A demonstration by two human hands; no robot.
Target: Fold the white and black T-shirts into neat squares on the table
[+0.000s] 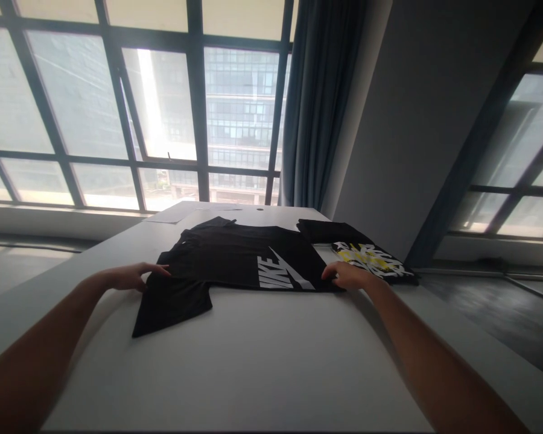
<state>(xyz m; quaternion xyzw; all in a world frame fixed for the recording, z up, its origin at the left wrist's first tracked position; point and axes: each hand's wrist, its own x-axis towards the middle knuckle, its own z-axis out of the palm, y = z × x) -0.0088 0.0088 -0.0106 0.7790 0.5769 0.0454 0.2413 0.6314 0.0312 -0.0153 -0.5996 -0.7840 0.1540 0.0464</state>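
Head view, from the left: the person's left hand [138, 276] reaches to the sleeve end of a black shirt [235, 253], index finger stretched out and thumb slightly apart; whether it pinches cloth, I cannot tell. The shirt lies flat across the middle of a white table [271, 361], its white print toward the right. At its hem, the right hand [344, 275] has its fingers bent and narrow, grip unclear. Just beyond lies a folded printed shirt [371, 262].
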